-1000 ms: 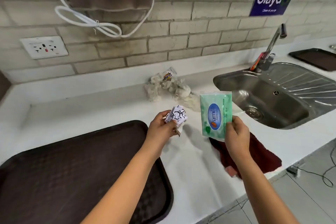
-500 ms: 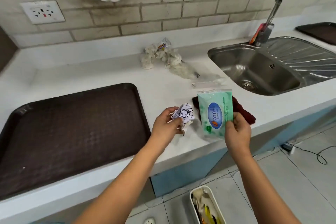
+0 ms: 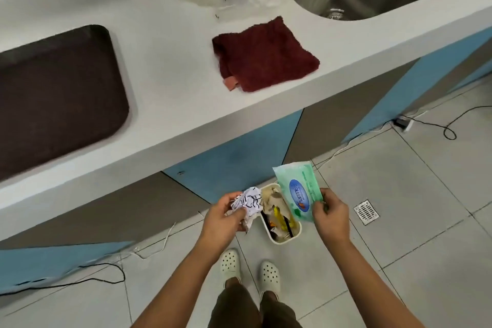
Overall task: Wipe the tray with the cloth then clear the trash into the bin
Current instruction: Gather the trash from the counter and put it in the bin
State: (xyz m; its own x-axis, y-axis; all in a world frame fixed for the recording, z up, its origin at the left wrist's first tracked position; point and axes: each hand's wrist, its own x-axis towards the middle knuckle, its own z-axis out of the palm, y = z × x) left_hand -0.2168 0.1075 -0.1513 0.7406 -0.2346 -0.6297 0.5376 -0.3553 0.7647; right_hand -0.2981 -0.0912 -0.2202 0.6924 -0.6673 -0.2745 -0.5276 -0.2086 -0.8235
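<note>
At lower centre, my left hand (image 3: 222, 217) grips a crumpled wrapper (image 3: 247, 204) and my right hand (image 3: 330, 212) pinches a green packet (image 3: 298, 190), both above the bin (image 3: 286, 238) on the floor. The cloth (image 3: 266, 54) lies on the worktop (image 3: 173, 74); the tray (image 3: 58, 93) sits at left.

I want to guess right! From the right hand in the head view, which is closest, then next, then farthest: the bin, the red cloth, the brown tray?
From the right hand:
1. Bin, on the floor just left.
2. Red cloth, up on the counter.
3. Brown tray, far left on the counter.

Bright, even light; blurred edges
</note>
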